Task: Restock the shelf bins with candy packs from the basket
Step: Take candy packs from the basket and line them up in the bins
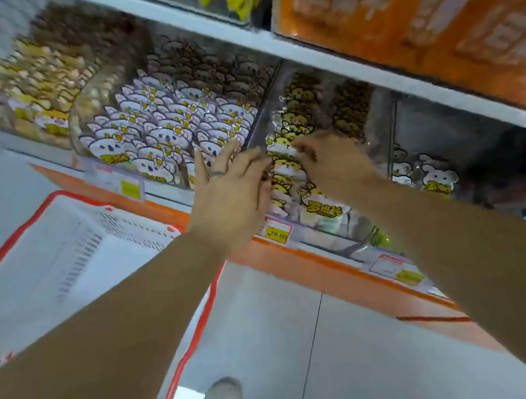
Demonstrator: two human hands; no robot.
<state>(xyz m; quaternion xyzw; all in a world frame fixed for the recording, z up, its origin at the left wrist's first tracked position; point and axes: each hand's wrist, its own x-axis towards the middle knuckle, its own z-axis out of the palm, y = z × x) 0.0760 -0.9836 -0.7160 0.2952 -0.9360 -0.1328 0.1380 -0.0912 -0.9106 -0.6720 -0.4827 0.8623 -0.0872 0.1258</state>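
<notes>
Head-camera view: both hands are seen at the centre of the frame, reached into a clear shelf bin (345,221) of yellow cat-faced candy packs (286,169). The left hand (230,195) is spread, its fingers pressed against the left side of the row, with no pack seen enclosed in it. The right hand (331,159) is curled over the top of the row from the right; whether a pack is pinched under its fingertips cannot be told, since the fingers are blurred. The packs are stood upright, one behind another, so the row's long axis runs from the bin's front lip back toward the upper right of the frame. The row lies directly between the two hands, the right hand being the nearer to its top edges. The basket (54,247), white with a red rim, is seen at lower left, well apart from the hands, and appears empty. Squaring of the row is judged to be the step in hand
</notes>
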